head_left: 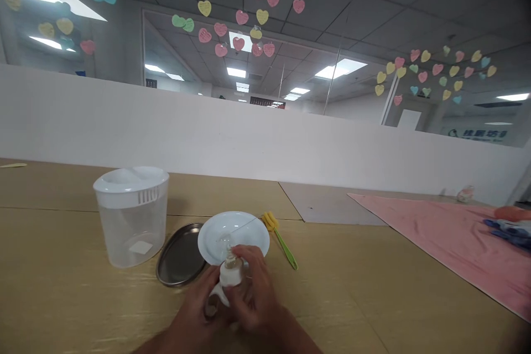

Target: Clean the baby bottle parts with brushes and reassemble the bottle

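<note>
Both hands on the bottle

My left hand (201, 301) curls its fingers around the side of the small bottle (232, 274); my right hand (257, 287) pinches its white top; the bottle is at the near edge of the white plate (234, 232), beside the metal tray (181, 254).

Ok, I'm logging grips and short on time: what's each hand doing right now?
Left hand: closed on the side of the bottle.
Right hand: closed on the same bottle, reaching up near its top.
</note>
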Motion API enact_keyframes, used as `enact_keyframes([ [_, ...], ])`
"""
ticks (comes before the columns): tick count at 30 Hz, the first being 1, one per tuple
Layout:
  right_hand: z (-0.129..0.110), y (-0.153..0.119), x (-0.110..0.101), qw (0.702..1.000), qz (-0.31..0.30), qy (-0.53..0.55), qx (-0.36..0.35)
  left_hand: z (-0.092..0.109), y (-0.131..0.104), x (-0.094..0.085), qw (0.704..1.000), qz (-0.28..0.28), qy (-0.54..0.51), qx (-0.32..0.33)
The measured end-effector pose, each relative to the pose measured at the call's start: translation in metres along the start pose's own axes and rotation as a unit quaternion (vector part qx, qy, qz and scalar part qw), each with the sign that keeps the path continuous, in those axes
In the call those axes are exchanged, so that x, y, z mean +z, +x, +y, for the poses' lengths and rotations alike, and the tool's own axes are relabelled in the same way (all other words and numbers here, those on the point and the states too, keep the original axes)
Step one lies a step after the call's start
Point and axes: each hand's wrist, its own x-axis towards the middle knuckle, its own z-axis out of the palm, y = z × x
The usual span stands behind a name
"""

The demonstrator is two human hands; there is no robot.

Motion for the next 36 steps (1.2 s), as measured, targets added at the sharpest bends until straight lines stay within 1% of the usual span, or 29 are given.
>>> enact_keyframes([
  [3, 0.005, -0.002, -0.003, 0.999, 0.024, -0.008, 0.021, -0.001, 0.000, -0.002, 1.000, -0.015, 0.012, 0.019],
  [7, 0.004, -0.001, -0.003, 0.998, -0.015, -0.003, 0.064, -0.002, 0.000, -0.004, 0.999, -0.036, 0.024, 0.014],
  [9, -0.001, 0.002, 0.000, 0.998, -0.040, -0.014, 0.053, -0.001, -0.001, -0.003, 0.999, -0.036, 0.021, 0.002],
  [11, -0.005, 0.007, 0.004, 0.998, -0.041, -0.022, 0.032, -0.001, -0.002, -0.002, 0.999, -0.026, 0.019, -0.008],
  [12, -0.006, 0.009, 0.004, 0.999, -0.023, -0.025, 0.023, -0.002, -0.002, -0.002, 1.000, -0.019, 0.022, -0.008],
  [13, -0.006, 0.011, 0.004, 0.999, 0.008, -0.028, 0.014, -0.004, -0.002, -0.002, 1.000, -0.012, 0.027, -0.005],
  [15, -0.005, 0.016, 0.003, 0.995, 0.086, -0.041, 0.003, -0.008, -0.003, -0.002, 0.999, -0.002, 0.039, 0.010],
  [17, -0.002, 0.018, 0.001, 0.989, 0.143, -0.045, 0.014, -0.013, -0.004, -0.003, 0.998, 0.004, 0.053, 0.021],
  [19, 0.001, 0.020, 0.000, 0.982, 0.177, -0.021, 0.063, -0.017, -0.004, -0.003, 0.997, 0.005, 0.068, 0.024],
  [22, 0.004, 0.020, 0.001, 0.963, 0.213, 0.068, 0.150, -0.018, -0.004, -0.003, 0.996, 0.005, 0.085, 0.035],
  [24, 0.005, 0.022, 0.000, 0.949, 0.240, 0.116, 0.166, -0.018, -0.004, -0.003, 0.995, 0.000, 0.089, 0.046],
  [25, 0.005, 0.024, -0.001, 0.943, 0.263, 0.125, 0.161, -0.018, -0.004, -0.004, 0.994, -0.001, 0.092, 0.050],
  [27, 0.006, 0.029, -0.007, 0.927, 0.331, 0.114, 0.135, -0.018, -0.004, -0.004, 0.994, -0.002, 0.100, 0.054],
  [29, 0.007, 0.034, -0.015, 0.902, 0.410, 0.086, 0.108, -0.017, -0.003, -0.005, 0.993, -0.002, 0.106, 0.055],
  [31, 0.009, 0.038, -0.022, 0.876, 0.469, 0.064, 0.097, -0.015, -0.003, -0.006, 0.993, -0.006, 0.111, 0.047],
  [33, 0.012, 0.039, -0.027, 0.864, 0.491, 0.058, 0.095, -0.012, -0.003, -0.006, 0.993, -0.008, 0.115, 0.033],
  [36, 0.018, 0.039, -0.029, 0.864, 0.489, 0.066, 0.100, -0.007, -0.001, -0.007, 0.993, -0.011, 0.119, 0.021],
])
